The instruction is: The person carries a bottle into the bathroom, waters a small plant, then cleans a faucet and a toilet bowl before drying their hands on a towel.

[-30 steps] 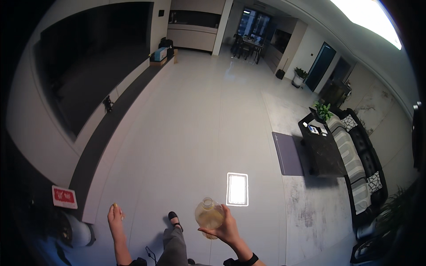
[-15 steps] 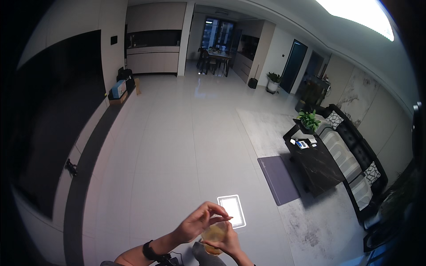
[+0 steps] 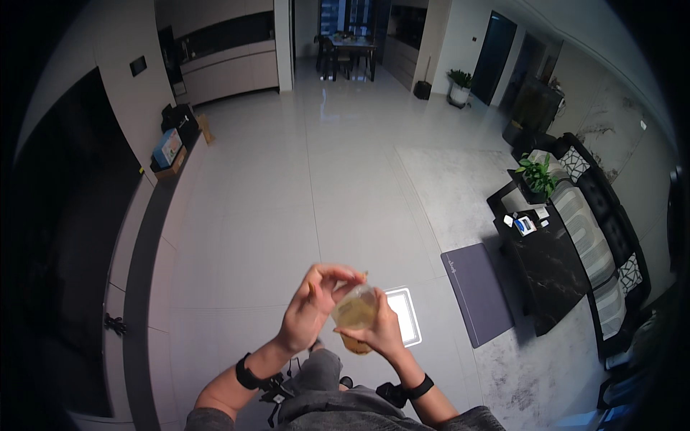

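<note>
A clear plastic cup (image 3: 356, 312) with something yellowish inside and a brown-orange bottom is held, slightly tilted, in front of my body. My right hand (image 3: 384, 332) wraps round its right side, thumb across the front. At the cup's upper rim is my left hand (image 3: 316, 305), its fingers bent over toward the opening and closed together. A tiny brownish spot shows at those fingertips; whether it is a held piece is too small to tell. Dark bands circle both my wrists.
A long dark ledge (image 3: 144, 287) runs along the left wall, with boxes (image 3: 168, 149) on its far end. On the right stand a black coffee table (image 3: 548, 276) with a plant (image 3: 537, 174) and a sofa (image 3: 611, 194). A grey-purple mat (image 3: 477, 294) lies beside the table.
The view has tilted down, so my lap and right wristband now show. Both hands and the cup sit higher in the picture. My right hand still grips the cup, the left still at its rim.
</note>
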{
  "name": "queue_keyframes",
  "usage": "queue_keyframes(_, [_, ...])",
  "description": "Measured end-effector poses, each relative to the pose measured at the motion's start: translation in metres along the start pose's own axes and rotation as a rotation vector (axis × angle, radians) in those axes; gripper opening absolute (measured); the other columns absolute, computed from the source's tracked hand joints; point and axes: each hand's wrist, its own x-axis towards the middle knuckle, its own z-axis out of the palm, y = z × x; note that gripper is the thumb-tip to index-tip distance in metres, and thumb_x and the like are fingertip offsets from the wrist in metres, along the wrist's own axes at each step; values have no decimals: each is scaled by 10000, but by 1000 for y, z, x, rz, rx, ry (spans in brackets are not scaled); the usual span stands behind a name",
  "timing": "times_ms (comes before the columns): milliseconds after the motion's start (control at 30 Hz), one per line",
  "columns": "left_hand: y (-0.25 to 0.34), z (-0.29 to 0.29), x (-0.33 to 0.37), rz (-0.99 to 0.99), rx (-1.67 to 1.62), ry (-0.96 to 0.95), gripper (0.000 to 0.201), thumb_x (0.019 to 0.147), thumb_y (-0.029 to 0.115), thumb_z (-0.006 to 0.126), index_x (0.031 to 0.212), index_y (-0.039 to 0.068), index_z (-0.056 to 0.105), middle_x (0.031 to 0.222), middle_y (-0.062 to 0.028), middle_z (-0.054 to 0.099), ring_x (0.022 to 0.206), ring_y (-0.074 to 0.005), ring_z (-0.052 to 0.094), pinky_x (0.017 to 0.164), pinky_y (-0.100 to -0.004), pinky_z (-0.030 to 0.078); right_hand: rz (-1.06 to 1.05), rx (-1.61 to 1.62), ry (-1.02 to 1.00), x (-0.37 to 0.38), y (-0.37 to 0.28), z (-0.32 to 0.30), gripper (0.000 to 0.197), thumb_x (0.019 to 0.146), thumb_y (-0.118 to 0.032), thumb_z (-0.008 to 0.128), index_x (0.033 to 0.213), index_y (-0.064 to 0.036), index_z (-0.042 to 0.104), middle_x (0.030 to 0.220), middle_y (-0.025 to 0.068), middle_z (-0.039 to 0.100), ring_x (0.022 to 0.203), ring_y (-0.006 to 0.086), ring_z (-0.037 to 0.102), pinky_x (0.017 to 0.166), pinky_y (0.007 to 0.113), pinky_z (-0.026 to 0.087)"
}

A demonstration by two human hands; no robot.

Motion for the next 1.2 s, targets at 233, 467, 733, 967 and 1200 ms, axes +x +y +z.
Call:
queue_keyframes(233, [-62,-113,228,-4,-103,-93,468,1010,413,254,1175,0,400,1183,-144,461,1196,-247,454,1085,-454,305,17,-14,27,233,75,1,1006,554,-440,879,1232,78,346,1016,258,601,917,354,649,736,386,544])
queue_keyframes(467, [-154,-199,422,-151,-145,-155,432,1016,382,249,1156,5,406,1188,-145,460,1182,-238,462,1084,-461,309,147,-38,137,409,176,2,1021,530,-445,888,1233,66,351,1026,250,606,910,350,653,737,388,548])
queue_keyframes(733, [-246,-272,669,-178,54,-153,447,1012,392,263,1145,-5,419,1149,-151,493,1155,-268,493,1075,-497,329,189,-33,159,633,312,-27,1014,530,-464,879,1229,52,359,1071,248,601,956,361,640,775,393,548])
queue_keyframes(967, [-284,-328,877,-317,249,-79,428,1019,374,252,1140,1,424,1139,-142,501,1149,-258,503,1052,-470,363,96,-95,109,846,395,-77,988,512,-452,885,1209,44,391,1016,211,607,878,342,652,710,389,544])
queue_keyframes(1200, [-386,-415,1062,-389,331,-133,384,1026,315,266,1114,-8,457,1120,-138,518,1111,-235,532,1030,-441,398,143,-110,99,1024,522,-82,986,511,-471,879,1203,45,402,1007,210,611,863,341,657,719,384,544])
